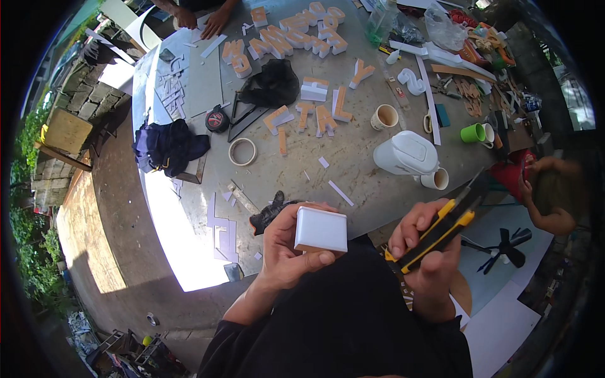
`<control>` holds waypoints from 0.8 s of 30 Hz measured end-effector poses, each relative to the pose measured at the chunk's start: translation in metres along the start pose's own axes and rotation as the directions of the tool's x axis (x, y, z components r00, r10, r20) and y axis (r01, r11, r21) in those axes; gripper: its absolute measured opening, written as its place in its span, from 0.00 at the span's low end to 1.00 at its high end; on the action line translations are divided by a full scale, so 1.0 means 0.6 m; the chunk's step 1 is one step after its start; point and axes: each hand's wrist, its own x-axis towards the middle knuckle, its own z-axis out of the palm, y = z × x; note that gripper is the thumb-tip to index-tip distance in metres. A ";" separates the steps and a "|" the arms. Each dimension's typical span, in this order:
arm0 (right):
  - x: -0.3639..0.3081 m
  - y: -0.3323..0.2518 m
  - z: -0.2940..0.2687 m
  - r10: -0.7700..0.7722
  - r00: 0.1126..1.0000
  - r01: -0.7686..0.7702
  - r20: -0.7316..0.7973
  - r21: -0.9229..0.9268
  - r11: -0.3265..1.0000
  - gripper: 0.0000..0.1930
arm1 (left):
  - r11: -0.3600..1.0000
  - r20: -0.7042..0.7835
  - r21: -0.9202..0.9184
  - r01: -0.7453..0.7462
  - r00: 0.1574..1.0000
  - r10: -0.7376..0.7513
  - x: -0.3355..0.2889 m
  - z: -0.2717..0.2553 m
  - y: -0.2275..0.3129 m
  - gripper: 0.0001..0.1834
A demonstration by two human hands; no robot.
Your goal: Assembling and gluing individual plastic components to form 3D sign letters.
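My left hand [282,252] is wrapped round a small white box-shaped block [321,228] with a brown lower edge, and its thumb presses along the front. To the right, my right hand [428,252] grips a yellow-and-black utility knife [437,234], whose dark blade end points up and away to the right. Knife and block are apart. Just beyond my left hand, a dark glove-like item [271,213] lies on the grey table [287,167]. A white lidded pitcher [403,153] stands past my right hand, beside a cup [435,179] with a brown inside.
Brown-faced white block letters [302,31] fill the far table. Nearer lie a tape roll [242,152], a tape measure [217,120], dark cloth [169,146] and paper offcuts [340,193]. Another person's hands [215,24] work at the far left; a child-sized figure [554,195] is at right.
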 end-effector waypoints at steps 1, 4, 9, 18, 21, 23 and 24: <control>-0.003 -0.016 0.013 -0.100 0.995 0.099 0.023 0.050 0.994 0.30 | 0.999 -0.031 0.031 0.016 0.999 -0.015 0.001 0.002 -0.001 0.36; -0.012 -0.049 0.058 -0.345 0.938 0.337 0.029 0.147 0.930 0.35 | 1.000 0.039 0.012 -0.003 0.999 0.003 0.008 0.001 0.002 0.37; -0.008 -0.041 0.065 -0.231 0.951 0.222 0.207 0.068 0.973 0.41 | 0.996 0.129 0.040 -0.079 0.989 0.073 0.005 -0.024 -0.013 0.37; -0.011 0.005 -0.012 -0.113 0.992 0.120 0.052 -0.169 0.978 0.29 | 0.994 0.184 -0.113 -0.010 0.982 0.031 -0.006 -0.020 -0.017 0.37; 0.017 0.008 -0.052 -0.110 0.936 0.333 0.335 -0.736 0.589 0.27 | 0.977 0.253 -0.210 -0.038 0.963 0.092 -0.006 -0.020 -0.011 0.37; 0.023 -0.003 -0.051 -0.063 0.937 0.312 0.344 -0.739 0.597 0.27 | 0.969 0.257 -0.245 -0.024 0.962 0.088 -0.006 -0.018 -0.007 0.38; 0.030 -0.013 -0.053 0.013 0.891 0.377 0.453 -0.756 0.535 0.27 | 0.963 0.270 -0.270 -0.008 0.959 0.084 -0.005 -0.017 -0.005 0.38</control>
